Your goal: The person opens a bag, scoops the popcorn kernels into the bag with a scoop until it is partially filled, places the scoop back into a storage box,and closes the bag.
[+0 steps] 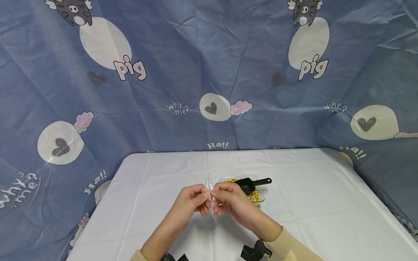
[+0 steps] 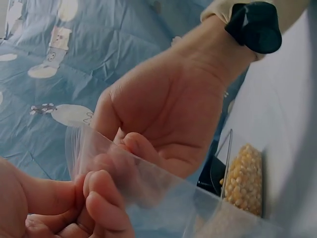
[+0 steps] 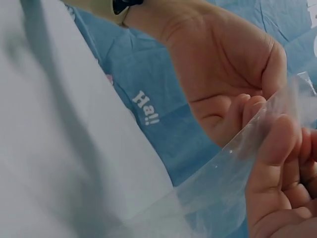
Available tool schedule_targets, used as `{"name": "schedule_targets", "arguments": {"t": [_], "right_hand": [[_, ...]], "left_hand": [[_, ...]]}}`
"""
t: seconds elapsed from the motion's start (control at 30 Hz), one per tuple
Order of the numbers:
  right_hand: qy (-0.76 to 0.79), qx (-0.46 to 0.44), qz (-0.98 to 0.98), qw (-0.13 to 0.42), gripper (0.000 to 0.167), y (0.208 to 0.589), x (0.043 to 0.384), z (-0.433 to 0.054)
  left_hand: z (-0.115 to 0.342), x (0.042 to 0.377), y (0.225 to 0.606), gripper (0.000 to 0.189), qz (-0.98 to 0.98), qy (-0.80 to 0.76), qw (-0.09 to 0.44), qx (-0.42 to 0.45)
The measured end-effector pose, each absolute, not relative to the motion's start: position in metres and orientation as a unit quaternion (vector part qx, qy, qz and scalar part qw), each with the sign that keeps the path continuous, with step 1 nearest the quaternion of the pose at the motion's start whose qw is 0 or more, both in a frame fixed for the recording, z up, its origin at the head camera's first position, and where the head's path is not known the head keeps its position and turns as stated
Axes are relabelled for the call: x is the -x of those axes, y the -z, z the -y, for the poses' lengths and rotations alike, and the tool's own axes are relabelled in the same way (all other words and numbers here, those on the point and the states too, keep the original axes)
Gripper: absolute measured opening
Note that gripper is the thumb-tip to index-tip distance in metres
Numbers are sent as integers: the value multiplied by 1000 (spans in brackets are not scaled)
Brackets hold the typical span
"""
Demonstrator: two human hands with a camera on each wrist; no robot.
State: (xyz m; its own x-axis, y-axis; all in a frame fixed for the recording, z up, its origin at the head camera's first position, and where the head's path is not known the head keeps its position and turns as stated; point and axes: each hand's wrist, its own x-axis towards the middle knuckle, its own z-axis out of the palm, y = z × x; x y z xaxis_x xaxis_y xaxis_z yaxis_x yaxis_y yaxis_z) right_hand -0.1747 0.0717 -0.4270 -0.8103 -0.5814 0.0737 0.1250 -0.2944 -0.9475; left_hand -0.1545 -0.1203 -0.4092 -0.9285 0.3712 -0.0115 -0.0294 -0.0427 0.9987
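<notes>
In the head view, my left hand (image 1: 192, 199) and right hand (image 1: 236, 201) meet over the near middle of the table. Each pinches one side of a clear plastic bag (image 2: 171, 196), which hangs edge-on between them. The wrist views show the thumbs and curled fingers on the film near one edge. No contents show in the part of the bag in view. Just behind my right hand stands a clear container (image 1: 263, 197) of yellow corn kernels (image 1: 254, 197). A black scoop (image 1: 249, 185) lies across it, handle pointing right.
A white cloth covers the table (image 1: 156, 181). Behind and beside it hangs a blue printed curtain (image 1: 183, 72). Both wrists wear black camera mounts (image 1: 255, 251) below beige sleeves (image 1: 287, 243).
</notes>
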Motion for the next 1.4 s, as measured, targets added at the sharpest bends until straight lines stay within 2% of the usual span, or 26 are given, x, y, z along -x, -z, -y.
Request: {"name": "schedule_targets", "arguments": {"t": [0.4,0.8,1.1,1.4], "right_hand": [[802,208,-509,231,19,428,173,-70],[798,190,-550,156,22,425,171,-69],[716,179,-669,91,26,426,175,-70],[643,200,-738,36,28,426,178,-74]], "left_hand": [[122,154,407,24,-639,-742,149,-136],[119,150,402,24,-653,-738,130,-104],[121,149,398,19,-780,-623,23,-62],[125,152,402,29,-894,-429,-112,-71]]}}
